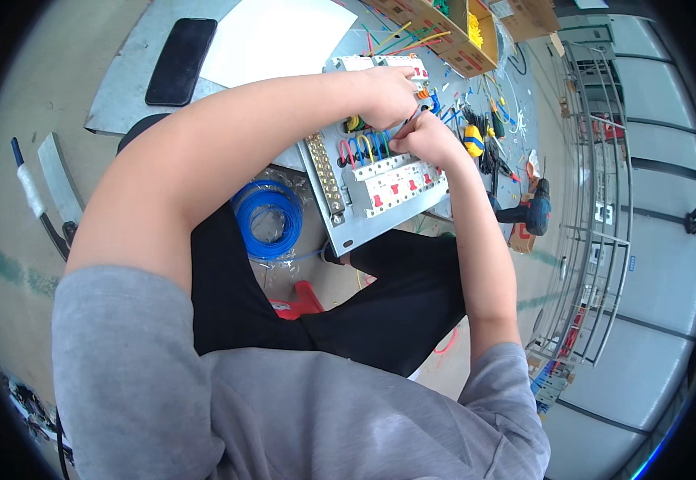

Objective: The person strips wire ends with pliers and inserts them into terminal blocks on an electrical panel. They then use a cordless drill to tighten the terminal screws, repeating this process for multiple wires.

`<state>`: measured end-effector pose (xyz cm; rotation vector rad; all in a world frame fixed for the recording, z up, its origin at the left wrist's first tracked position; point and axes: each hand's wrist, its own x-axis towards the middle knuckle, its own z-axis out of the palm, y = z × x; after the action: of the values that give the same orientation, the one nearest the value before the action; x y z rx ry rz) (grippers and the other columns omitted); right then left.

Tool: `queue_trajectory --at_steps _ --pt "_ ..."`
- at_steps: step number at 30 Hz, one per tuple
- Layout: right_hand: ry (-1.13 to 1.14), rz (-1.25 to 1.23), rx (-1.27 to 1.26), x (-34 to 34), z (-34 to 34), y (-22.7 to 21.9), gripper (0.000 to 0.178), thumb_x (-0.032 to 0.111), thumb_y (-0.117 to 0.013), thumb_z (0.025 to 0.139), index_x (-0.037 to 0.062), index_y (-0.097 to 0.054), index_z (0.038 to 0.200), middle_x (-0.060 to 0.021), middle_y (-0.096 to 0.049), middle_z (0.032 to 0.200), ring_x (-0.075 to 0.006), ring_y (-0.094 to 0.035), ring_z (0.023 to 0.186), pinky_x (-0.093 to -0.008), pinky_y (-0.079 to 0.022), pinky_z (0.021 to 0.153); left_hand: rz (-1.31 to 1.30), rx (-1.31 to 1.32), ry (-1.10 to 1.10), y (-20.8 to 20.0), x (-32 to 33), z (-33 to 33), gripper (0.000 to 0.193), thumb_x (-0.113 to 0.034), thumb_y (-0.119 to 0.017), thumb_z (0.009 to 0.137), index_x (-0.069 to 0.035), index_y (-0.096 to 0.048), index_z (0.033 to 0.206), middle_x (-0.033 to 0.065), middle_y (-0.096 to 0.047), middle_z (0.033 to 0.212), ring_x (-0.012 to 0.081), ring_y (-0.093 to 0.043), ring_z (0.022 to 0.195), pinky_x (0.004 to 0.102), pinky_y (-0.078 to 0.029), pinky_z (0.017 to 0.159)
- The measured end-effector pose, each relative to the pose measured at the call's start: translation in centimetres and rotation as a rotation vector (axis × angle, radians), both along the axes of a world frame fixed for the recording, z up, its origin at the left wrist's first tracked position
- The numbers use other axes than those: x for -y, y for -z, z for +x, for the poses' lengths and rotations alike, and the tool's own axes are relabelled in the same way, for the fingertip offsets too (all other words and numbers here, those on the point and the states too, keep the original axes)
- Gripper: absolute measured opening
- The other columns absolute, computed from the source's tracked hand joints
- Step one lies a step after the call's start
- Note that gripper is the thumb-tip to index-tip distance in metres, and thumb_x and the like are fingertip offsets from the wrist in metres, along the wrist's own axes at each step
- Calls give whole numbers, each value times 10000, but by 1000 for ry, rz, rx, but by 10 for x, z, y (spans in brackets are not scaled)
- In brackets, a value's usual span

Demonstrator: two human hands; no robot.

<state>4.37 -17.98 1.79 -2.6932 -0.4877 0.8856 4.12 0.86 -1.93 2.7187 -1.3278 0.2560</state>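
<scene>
A grey metal mounting panel leans over the table edge in front of me. On it sit a near row of white circuit breakers with red switches and a far row of breakers. Looped coloured wires come up between the rows, and a brass terminal bar runs along the left side. My left hand is closed over the middle, by the far row. My right hand pinches close beside it, above the near row. What lies in the fingers of each is hidden.
A black phone and white paper lie at the far left. Cardboard boxes stand at the back. A power drill and a yellow-and-blue roll are on the right. A blue wire coil lies below the table edge.
</scene>
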Motion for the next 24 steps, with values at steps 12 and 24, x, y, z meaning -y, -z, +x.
queue_trajectory --at_steps 12,24 --pt "-31 148 -32 10 -3 9 137 49 -831 868 -20 -864 981 -125 -822 853 -154 -729 776 -337 -575 787 26 -112 1 -1 1 -1 102 -130 -736 695 -197 -805 661 45 -728 754 234 -669 918 380 -401 1071" --pt "-166 72 -137 22 15 5 213 193 -824 869 31 -875 997 -178 -819 906 -265 -775 858 -388 -588 852 48 -210 55 -9 -1 -8 147 -155 -745 779 -188 -856 869 64 -743 787 251 -708 943 403 -438 1056"
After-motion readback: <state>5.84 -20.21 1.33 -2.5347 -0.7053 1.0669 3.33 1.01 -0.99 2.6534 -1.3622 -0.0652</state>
